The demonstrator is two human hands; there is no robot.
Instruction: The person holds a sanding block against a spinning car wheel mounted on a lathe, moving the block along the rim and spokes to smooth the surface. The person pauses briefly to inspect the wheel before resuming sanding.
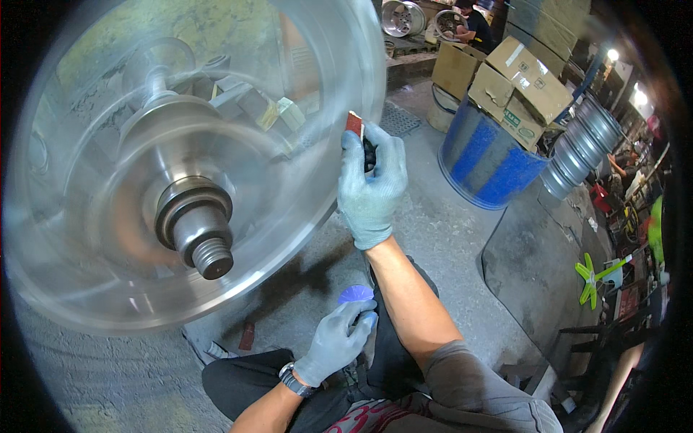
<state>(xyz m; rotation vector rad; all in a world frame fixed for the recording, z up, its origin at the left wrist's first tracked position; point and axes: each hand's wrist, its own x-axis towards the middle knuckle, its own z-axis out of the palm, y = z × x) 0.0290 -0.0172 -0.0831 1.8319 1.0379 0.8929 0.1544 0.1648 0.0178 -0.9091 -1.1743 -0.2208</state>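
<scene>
A spinning metal wheel rim [349, 72], blurred by motion, fills the upper left on a threaded steel spindle [209, 252]. At its right edge my right hand [373, 184], in a grey glove, is closed round a folded piece of reddish-brown sandpaper [354, 124]; I cannot tell whether the sandpaper touches the rim. Lower down, over my lap, my gloved left hand [333, 345] pinches a round purple disc [356, 294] by its near edge. Part of that disc is hidden by the fingers.
A blue-striped drum [480, 162] topped with cardboard boxes [527, 83] stands right of the wheel. Stacked metal rims [583, 148] lean beside it. A reddish-brown scrap [247, 336] lies on the floor. A green star-shaped base [590, 278] is at far right. Another person [475, 30] sits at the back.
</scene>
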